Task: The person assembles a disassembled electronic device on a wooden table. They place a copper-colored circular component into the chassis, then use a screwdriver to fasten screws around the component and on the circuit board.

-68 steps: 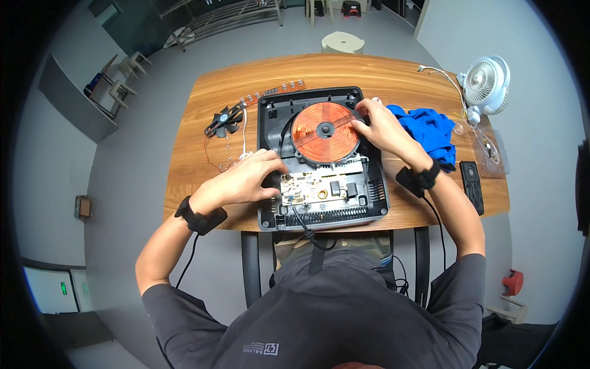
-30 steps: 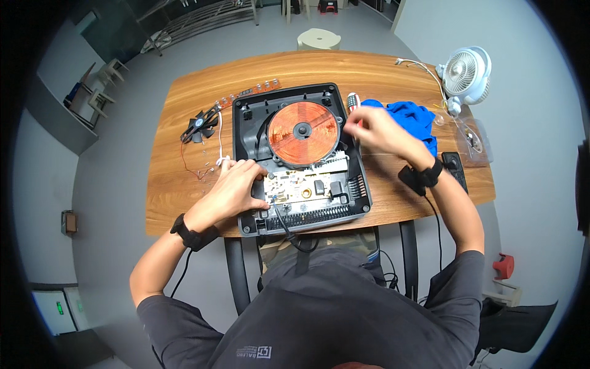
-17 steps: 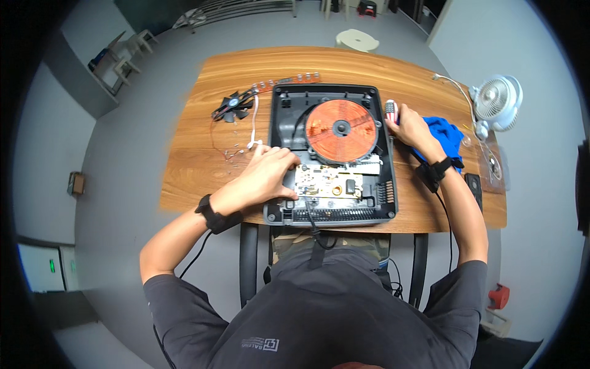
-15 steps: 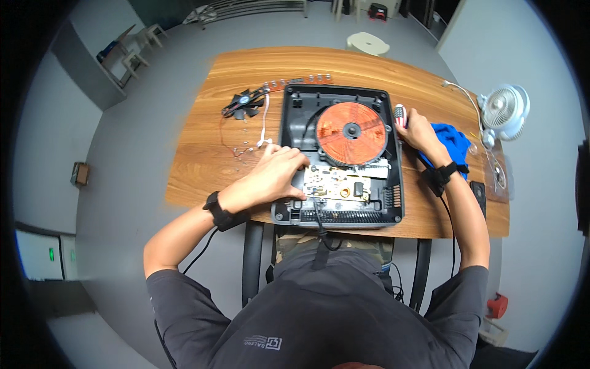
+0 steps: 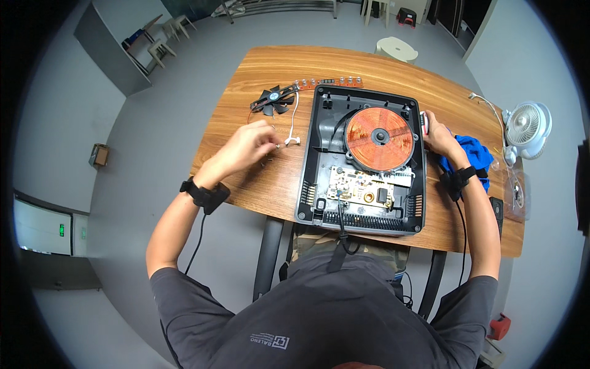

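An opened induction cooker base [image 5: 310, 163] lies on the wooden table in front of me, with a round copper coil [image 5: 369, 147] and a pale circuit board [image 5: 356, 184] inside. My left hand [image 5: 246, 147] is left of the base, its fingertips pinched together low over the table beside a white cable plug [image 5: 294, 141]. What is in that pinch is too small to make out. Against the right side of the base, my right hand [image 5: 440, 136] is closed round a red, white and black handheld tool [image 5: 424, 123], mostly hidden by the fingers and the base.
A black cooling fan [image 5: 273, 98] and a narrow strip board [image 5: 344, 82] lie beyond my left hand. On the right are a blue cloth [image 5: 473, 154], a dark flat object [image 5: 496, 212], a clear plastic tray [image 5: 517, 190] and a white desk fan [image 5: 527, 126].
My left hand has left the circuit board and moved left to the table by the cable plug, its fingers now pinched. My right hand stays beside the base. The whole view has shifted.
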Demonstrator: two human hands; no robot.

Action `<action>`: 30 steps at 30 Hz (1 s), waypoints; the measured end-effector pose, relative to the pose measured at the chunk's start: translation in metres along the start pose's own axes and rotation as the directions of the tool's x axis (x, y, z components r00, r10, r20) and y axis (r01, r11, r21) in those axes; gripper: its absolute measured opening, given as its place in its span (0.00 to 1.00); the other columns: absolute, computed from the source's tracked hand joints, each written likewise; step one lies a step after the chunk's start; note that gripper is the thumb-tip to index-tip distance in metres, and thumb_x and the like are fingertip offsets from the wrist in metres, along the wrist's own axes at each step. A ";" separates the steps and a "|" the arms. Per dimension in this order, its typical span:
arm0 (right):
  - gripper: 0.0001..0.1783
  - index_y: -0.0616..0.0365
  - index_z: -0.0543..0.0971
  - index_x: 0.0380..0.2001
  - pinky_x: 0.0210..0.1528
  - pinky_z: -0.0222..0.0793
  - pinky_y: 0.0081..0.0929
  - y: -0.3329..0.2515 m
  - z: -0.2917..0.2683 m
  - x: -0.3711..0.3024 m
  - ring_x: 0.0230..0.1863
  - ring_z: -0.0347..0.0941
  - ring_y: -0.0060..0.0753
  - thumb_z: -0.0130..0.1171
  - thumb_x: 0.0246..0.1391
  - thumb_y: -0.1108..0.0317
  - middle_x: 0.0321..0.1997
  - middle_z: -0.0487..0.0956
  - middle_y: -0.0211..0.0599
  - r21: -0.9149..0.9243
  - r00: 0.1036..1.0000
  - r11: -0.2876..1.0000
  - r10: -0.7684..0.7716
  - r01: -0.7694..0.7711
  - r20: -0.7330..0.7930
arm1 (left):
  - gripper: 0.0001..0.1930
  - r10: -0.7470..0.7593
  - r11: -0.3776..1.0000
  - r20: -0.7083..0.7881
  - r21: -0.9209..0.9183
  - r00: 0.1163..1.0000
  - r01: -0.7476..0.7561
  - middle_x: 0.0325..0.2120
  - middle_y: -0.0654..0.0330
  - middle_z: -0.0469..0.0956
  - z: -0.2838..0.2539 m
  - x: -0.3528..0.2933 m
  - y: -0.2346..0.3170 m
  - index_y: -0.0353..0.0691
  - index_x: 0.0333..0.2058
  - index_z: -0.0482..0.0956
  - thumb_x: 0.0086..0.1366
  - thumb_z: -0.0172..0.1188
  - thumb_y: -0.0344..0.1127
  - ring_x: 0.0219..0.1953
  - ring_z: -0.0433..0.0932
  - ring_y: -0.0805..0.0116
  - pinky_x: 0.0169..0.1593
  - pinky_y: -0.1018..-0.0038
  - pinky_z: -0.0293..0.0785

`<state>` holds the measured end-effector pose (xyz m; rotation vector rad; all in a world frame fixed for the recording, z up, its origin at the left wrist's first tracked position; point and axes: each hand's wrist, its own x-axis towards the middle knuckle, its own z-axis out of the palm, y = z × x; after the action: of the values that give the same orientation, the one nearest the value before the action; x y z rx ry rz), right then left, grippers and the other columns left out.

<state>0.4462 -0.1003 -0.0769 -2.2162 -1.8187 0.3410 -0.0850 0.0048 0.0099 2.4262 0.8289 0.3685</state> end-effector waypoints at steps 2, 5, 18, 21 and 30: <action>0.44 0.66 0.59 0.72 0.58 0.76 0.54 -0.004 0.000 -0.001 0.55 0.79 0.71 0.67 0.61 0.58 0.48 0.81 0.76 0.023 1.000 1.000 0.011 -0.011 -0.009 | 0.04 -0.024 0.987 0.002 0.158 1.000 0.023 0.34 0.55 0.78 -0.008 -0.009 -0.027 0.33 0.38 0.84 0.65 0.67 0.25 0.35 0.81 0.60 0.40 0.68 0.78; 0.45 0.66 0.58 0.72 0.58 0.76 0.54 -0.005 0.001 -0.002 0.55 0.79 0.71 0.68 0.61 0.57 0.49 0.81 0.76 0.044 1.000 0.999 0.012 -0.011 -0.019 | 0.04 -0.061 0.980 0.020 0.193 0.998 0.056 0.34 0.53 0.80 -0.001 -0.021 -0.047 0.35 0.39 0.85 0.65 0.67 0.25 0.38 0.83 0.58 0.42 0.65 0.80; 0.48 0.69 0.56 0.74 0.58 0.76 0.53 -0.002 0.001 -0.004 0.55 0.79 0.71 0.68 0.61 0.57 0.49 0.81 0.78 0.062 1.000 0.998 0.007 -0.007 0.008 | 0.06 -0.044 0.959 -0.002 0.282 0.999 0.043 0.38 0.54 0.82 0.015 -0.028 -0.044 0.37 0.39 0.86 0.64 0.68 0.29 0.42 0.84 0.50 0.47 0.59 0.80; 0.48 0.70 0.55 0.74 0.57 0.76 0.53 0.001 0.004 -0.004 0.55 0.80 0.71 0.68 0.61 0.58 0.49 0.81 0.77 0.069 1.000 0.997 -0.020 0.020 -0.004 | 0.06 -0.020 0.951 -0.003 0.307 1.000 0.020 0.38 0.53 0.82 0.018 -0.027 -0.050 0.37 0.39 0.85 0.65 0.68 0.30 0.41 0.84 0.49 0.47 0.59 0.81; 0.43 0.68 0.63 0.65 0.57 0.76 0.52 0.003 0.000 0.003 0.52 0.81 0.72 0.71 0.54 0.57 0.48 0.82 0.75 0.137 0.999 0.990 0.022 -0.018 -0.031 | 0.05 -0.047 0.977 -0.118 0.202 0.992 0.070 0.35 0.50 0.85 0.004 -0.021 -0.043 0.33 0.38 0.83 0.66 0.64 0.27 0.37 0.85 0.53 0.44 0.63 0.82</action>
<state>0.4491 -0.0977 -0.0782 -2.1359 -1.7041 0.4175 -0.1197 0.0184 -0.0200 2.5835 1.0314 0.4187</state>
